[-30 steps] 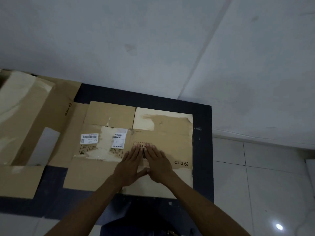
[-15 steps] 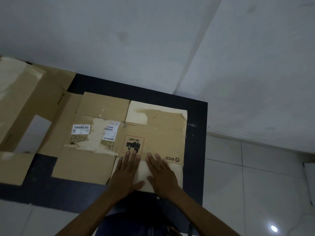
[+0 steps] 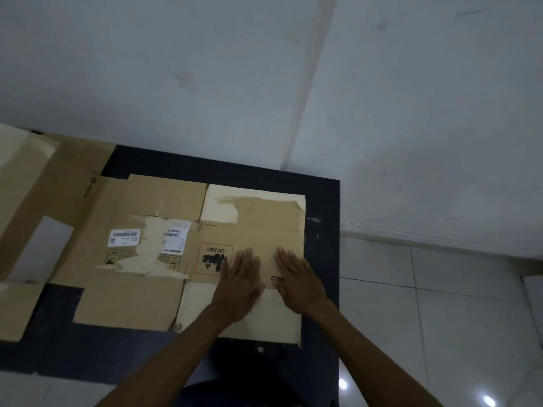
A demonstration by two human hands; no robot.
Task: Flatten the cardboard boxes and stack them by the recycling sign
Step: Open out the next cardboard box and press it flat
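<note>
Now both palms flat on the flattened box (image 3: 188, 259) lying on the dark bench (image 3: 321, 259) — left hand (image 3: 239, 284), right hand (image 3: 298, 282), fingers straight, lightly spread. Press along the creases, weight even; dim light — far flaps probably flat.

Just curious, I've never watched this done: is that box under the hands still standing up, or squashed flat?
Flat. The cardboard box lies spread on the dark mat, flaps out, both palms pressing it.

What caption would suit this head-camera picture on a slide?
Both hands, left and right, press flat on an opened cardboard box lying on a dark mat.
</note>
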